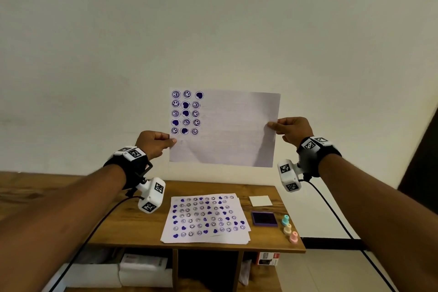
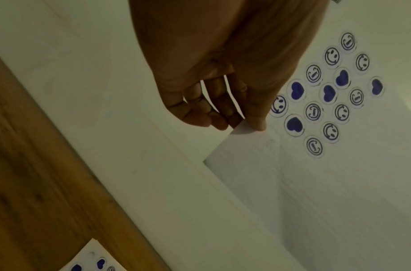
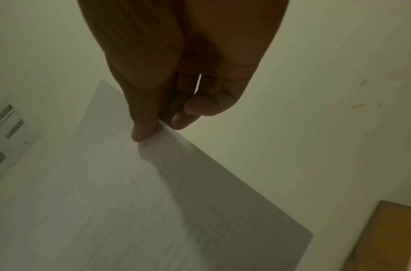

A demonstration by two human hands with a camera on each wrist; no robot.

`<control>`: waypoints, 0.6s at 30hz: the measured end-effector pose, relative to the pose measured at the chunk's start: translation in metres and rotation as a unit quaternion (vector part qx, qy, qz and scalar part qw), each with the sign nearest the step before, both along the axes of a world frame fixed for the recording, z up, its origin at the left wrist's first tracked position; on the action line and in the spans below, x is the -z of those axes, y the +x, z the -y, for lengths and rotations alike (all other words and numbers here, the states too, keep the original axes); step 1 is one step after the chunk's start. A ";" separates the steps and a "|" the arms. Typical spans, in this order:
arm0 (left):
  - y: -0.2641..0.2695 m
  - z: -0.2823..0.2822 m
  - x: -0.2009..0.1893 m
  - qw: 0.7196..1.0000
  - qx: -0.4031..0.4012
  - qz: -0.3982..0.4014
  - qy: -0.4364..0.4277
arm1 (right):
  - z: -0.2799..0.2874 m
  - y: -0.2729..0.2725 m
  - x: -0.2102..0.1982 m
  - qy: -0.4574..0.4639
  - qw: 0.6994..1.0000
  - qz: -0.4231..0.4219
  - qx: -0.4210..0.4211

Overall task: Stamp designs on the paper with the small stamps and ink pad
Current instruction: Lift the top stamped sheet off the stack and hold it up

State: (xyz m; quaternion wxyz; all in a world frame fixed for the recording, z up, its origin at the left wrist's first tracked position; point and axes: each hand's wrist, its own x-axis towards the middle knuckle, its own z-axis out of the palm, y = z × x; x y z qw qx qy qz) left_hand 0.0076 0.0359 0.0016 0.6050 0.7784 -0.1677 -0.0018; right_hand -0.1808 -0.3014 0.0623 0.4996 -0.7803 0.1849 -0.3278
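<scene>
The sheet of paper (image 1: 227,128) is held up in the air in front of the pale wall (image 1: 213,19), well above the table (image 1: 132,227). Its top left part carries three columns of blue stamped marks (image 1: 186,112), smiling faces and hearts, five in each column; the rest of the sheet is blank. The left hand (image 1: 152,143) pinches the left edge of the sheet, just under the stamped marks, with the thumb on the front side and the curled fingers (image 2: 200,117) behind. The right hand (image 1: 292,129) pinches the right edge in the same way, thumb in front and fingers (image 3: 188,119) folded behind the paper.

On the table below lies a pile of papers (image 1: 206,219) whose top sheet is covered with the same blue faces and hearts. To the right of the pile sits the purple ink pad (image 1: 264,218), open, and behind it a white square (image 1: 260,201), perhaps the pad's lid, but the view is too small to be sure. Three small stamps stand in a row just beside the ink pad on its right: a blue stamp (image 1: 285,220), a cream stamp (image 1: 288,229) and a pink stamp (image 1: 294,237). Under the table top, on a shelf, there is a red and white box (image 1: 267,259).
</scene>
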 end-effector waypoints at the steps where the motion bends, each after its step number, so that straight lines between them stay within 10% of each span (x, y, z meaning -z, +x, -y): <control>1: 0.000 0.000 0.000 1.000 -0.004 0.001 -0.005 | 0.000 0.000 0.001 0.001 1.000 0.001 0.002; 18: -0.008 -0.003 0.013 1.000 0.017 0.008 0.021 | 0.006 -0.008 0.020 0.033 0.999 -0.006 0.004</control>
